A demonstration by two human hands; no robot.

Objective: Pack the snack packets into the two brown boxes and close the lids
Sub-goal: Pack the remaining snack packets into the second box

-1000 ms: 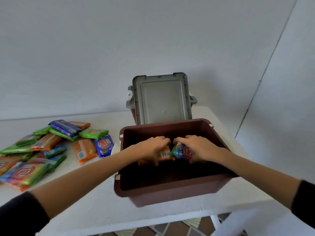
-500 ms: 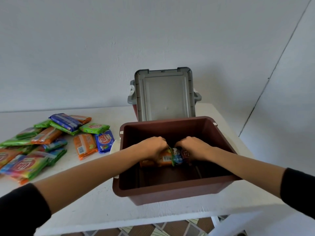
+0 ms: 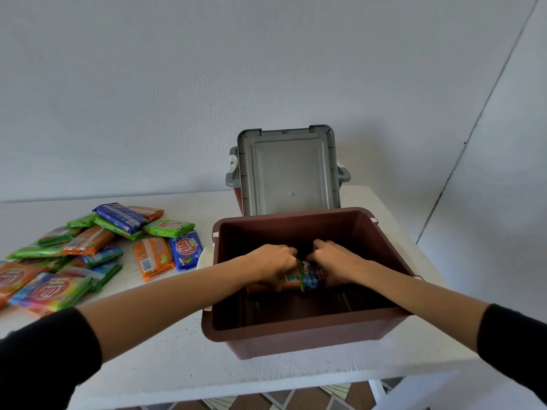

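Box (image 3: 296,338) is being shown brown, lid (image 3: 288,176) grey, table (image 3: 165,368) white. Loose packets (image 3: 88,247) are being seen in orange, green, blue and rainbow print; boxed packets (image 3: 307,280) in orange and blue. Black sleeves (image 3: 44,365) are being worn.

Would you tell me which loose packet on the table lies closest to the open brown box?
The blue packet with the red logo, just left of the brown box; the orange packet next to it lies farther left.

Both arms reach forward, bare forearms converging, black sleeves (image 3: 44,365) covering the upper arms; the left hand (image 3: 273,263) and right hand (image 3: 337,260) sit knuckles-up, nearly touching; each one's fingers curl downward, gripping the snack packets (image 3: 307,279) beneath them.
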